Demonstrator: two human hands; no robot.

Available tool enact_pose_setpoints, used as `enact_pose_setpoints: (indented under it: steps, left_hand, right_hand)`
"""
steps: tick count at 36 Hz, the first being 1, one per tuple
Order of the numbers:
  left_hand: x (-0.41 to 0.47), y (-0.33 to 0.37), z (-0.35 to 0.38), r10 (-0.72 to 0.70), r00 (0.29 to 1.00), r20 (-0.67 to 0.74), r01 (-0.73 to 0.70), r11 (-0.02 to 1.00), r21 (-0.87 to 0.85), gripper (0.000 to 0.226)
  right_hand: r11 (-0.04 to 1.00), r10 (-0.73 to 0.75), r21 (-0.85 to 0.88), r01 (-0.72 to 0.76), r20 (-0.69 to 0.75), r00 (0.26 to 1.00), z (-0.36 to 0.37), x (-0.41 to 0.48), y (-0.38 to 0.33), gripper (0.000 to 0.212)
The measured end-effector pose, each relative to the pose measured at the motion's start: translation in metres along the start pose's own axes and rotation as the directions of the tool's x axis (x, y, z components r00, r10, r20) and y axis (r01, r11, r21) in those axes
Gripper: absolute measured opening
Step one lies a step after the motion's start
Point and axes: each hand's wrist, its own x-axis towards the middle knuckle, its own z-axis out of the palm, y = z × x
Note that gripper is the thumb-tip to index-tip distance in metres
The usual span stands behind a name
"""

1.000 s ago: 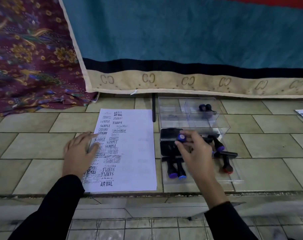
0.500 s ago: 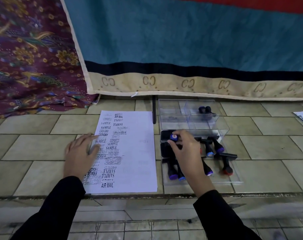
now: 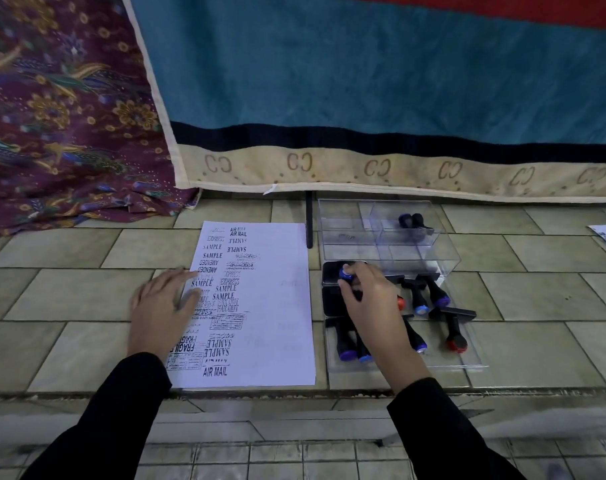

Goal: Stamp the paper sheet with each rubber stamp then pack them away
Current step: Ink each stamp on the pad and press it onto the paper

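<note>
Our left hand [image 3: 163, 306] lies flat, fingers straight, on the left edge of the white paper sheet [image 3: 277, 306], which is covered with black stamp marks. Just right of the sheet, our right hand [image 3: 370, 299] pinches a blue-capped black rubber stamp [image 3: 345, 273] upright at the black ink pad [image 3: 331, 271]. Other black-handled stamps [image 3: 417, 299] lie in the clear plastic tray [image 3: 474, 355].

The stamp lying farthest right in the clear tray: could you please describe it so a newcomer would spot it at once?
Right of the paper sheet lies a clear tray of black-handled stamps. The stamp nearest its right edge lies flat, red cap towards the person; its nearest neighbours' caps are blue or purple.
</note>
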Motion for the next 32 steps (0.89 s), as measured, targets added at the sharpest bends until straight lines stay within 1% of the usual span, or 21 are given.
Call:
enact_pose_setpoints:
  steps: [7,11,15,19,24,28,32]
  left_hand:
    - [0.0,-0.001,0.001,0.007,1.0,-0.006,-0.007,1.0,-0.004,0.038]
    - [0.0,0.0,0.0,0.005,1.0,-0.009,-0.005,1.0,-0.013,0.039]
    - [0.001,0.0,0.0,-0.001,1.0,-0.004,0.001,1.0,-0.012,0.039]
    - [0.0,-0.001,0.0,0.0,1.0,-0.008,0.0,1.0,-0.014,0.038]
    - [0.001,-0.001,0.001,0.003,1.0,-0.005,-0.003,1.0,-0.002,0.039]
    - [0.001,-0.001,0.0,0.003,1.0,0.001,-0.003,1.0,0.006,0.041]
    - [0.001,-0.001,0.0,-0.002,1.0,0.006,0.002,1.0,0.01,0.042]
  right_hand:
    - [1.0,-0.013,0.026,0.013,0.001,1.0,-0.001,-0.002,0.0,0.013]
    - [1.0,0.009,0.015,-0.01,0.051,0.999,-0.002,0.004,-0.001,0.011]
    - [1.0,-0.017,0.004,0.017,0.007,1.0,-0.001,-0.002,-0.001,0.013]
    - [1.0,-0.006,-0.001,0.006,0.012,1.0,-0.001,-0.006,0.0,0.014]
    - [0.994,-0.003,0.108,0.007,-0.034,0.999,-0.005,0.005,-0.011,0.015]
    - [0.959,-0.035,0.279,0.047,-0.048,0.998,0.005,0.035,-0.038,0.025]
    - [0.943,-0.099,0.317,0.103,-0.03,0.995,0.033,0.076,-0.06,0.015]
